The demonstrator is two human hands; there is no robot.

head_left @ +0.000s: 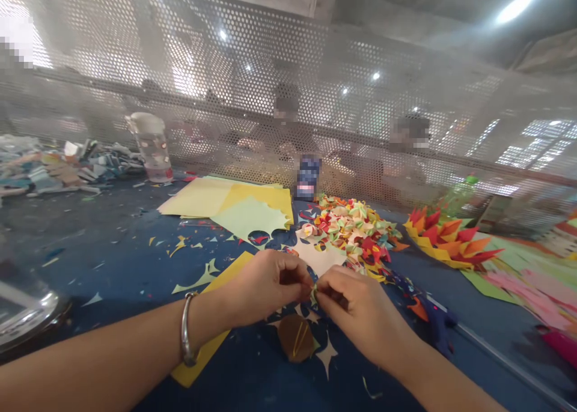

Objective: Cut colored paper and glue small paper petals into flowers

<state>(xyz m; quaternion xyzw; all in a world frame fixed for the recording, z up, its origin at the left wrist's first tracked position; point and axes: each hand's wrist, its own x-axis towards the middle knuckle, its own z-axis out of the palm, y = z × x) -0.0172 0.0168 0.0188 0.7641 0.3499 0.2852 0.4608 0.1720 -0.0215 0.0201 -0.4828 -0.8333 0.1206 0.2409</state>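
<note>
My left hand, with a silver bangle at the wrist, pinches with thumb and forefinger in the middle of the view. Facing it closely, my right hand pinches as well. Between the two sets of fingertips is a small pale paper piece, mostly hidden by the fingers. Just below lies a brown round piece with thin yellow strips on it. Pale star-shaped paper scraps surround it. Beyond my hands, a pale pink sheet with scalloped cut edges rests beside a heap of small coloured paper flowers.
Yellow and pale green paper sheets lie back left, near a lidded cup. A phone leans on the perforated screen. Right are a blue glue gun with its cord and a red-orange paper flower. People sit beyond the screen.
</note>
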